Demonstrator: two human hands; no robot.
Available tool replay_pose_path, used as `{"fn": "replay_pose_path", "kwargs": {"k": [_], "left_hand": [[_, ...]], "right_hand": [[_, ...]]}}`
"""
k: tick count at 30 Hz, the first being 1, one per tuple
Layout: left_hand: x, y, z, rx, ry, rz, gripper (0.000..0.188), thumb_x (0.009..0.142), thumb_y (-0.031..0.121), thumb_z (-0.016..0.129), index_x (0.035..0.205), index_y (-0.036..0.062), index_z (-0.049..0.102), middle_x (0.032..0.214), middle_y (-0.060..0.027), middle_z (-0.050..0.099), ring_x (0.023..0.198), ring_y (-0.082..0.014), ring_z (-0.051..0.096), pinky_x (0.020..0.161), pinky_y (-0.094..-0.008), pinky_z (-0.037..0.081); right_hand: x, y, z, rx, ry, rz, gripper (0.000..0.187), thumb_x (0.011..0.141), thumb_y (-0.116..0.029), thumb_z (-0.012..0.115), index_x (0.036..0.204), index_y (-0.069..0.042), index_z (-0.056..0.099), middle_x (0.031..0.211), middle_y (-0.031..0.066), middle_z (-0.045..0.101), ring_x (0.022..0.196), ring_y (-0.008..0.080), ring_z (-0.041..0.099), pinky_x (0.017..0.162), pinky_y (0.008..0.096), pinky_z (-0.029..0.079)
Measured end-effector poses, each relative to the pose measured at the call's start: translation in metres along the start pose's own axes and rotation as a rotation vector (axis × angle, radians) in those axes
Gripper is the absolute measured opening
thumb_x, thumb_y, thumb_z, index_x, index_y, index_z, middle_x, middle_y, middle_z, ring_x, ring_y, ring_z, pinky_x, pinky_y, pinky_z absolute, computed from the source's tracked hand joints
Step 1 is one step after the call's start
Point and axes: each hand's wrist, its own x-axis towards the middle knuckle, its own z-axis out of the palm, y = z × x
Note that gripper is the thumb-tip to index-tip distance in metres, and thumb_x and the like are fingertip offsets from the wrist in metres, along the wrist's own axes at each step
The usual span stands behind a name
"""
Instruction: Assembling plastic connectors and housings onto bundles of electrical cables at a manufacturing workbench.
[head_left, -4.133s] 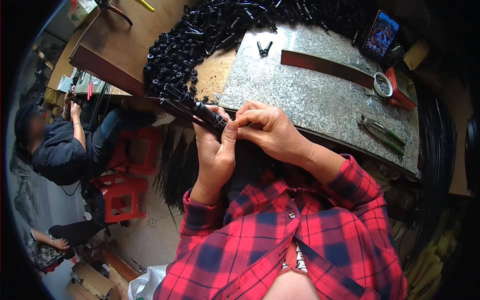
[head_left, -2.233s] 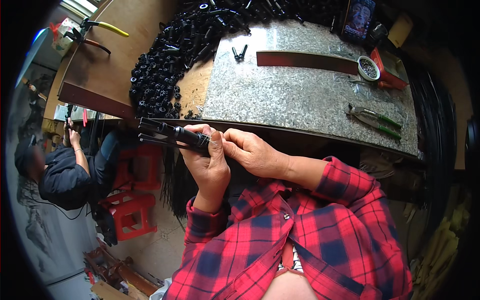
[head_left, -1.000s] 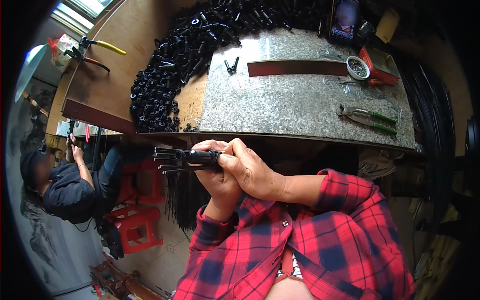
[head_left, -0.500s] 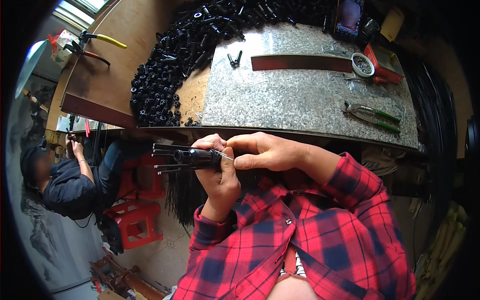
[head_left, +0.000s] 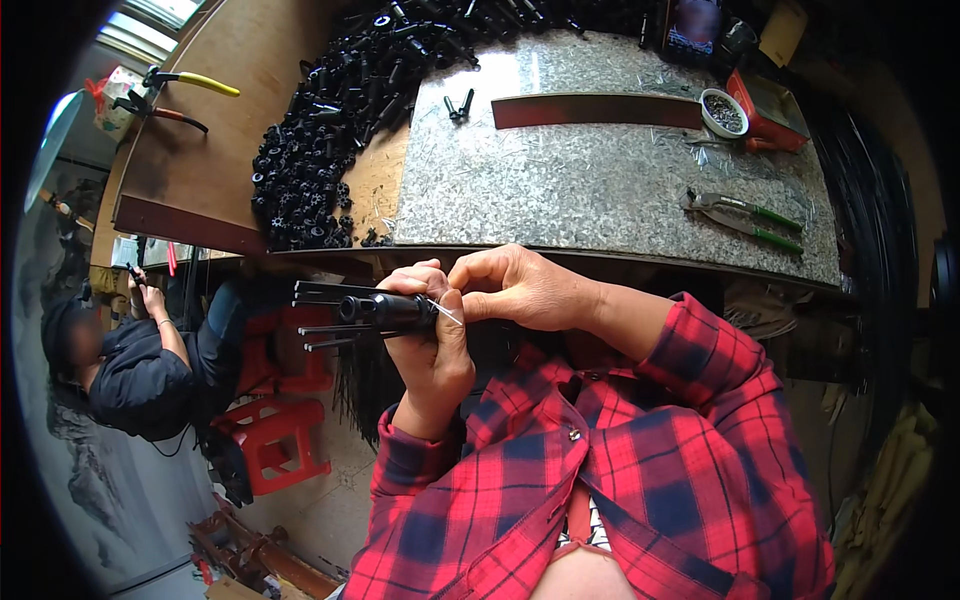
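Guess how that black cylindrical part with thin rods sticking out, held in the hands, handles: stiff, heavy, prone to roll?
The black cylindrical part with thin rods looks light: the left hand alone grips it while the right hand pinches at its end. The rods jut out straight and unsupported, so probably stiff. Laid down, the splayed rods would likely stop it rolling.

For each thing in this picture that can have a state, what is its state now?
left hand: closed around the black hub, held in front of the chest.
right hand: fingertips pinched on a thin wire at the hub.
black hub: held level, thin rods sticking out to the left.
pile of black parts: loose heap on the bench.
green-handled pliers: lying flat on the stone slab, untouched.
small white bowl: upright, with small bits inside.
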Motion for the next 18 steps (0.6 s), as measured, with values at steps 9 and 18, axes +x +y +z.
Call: {"fn": "replay_pose_path", "kwargs": {"k": [9, 18], "left_hand": [[0.004, -0.005, 0.013, 0.006, -0.109, 0.04, 0.025, 0.084, 0.006, 0.062, 0.102, 0.005, 0.044, 0.092, -0.0057, 0.049, 0.091, -0.0162, 0.048, 0.096, -0.0393, 0.036], [0.013, 0.007, 0.037, 0.032, -0.097, 0.024, 0.016, 0.083, 0.016, 0.062, 0.085, 0.0031, 0.053, 0.1, -0.0154, 0.057, 0.107, -0.0318, 0.053, 0.095, -0.0465, 0.039]], "right_hand": [[-0.022, -0.001, -0.01, 0.064, 0.023, -0.027, 0.014, 0.091, -0.013, 0.059, 0.099, -0.001, 0.059, 0.091, -0.0027, 0.058, 0.09, 0.0054, 0.05, 0.084, 0.0238, 0.041], [-0.04, -0.018, -0.014, -0.12, 0.058, -0.234, 0.026, 0.091, -0.022, 0.06, 0.106, -0.001, 0.063, 0.098, 0.0033, 0.061, 0.098, 0.0119, 0.052, 0.091, 0.0298, 0.039]]}}
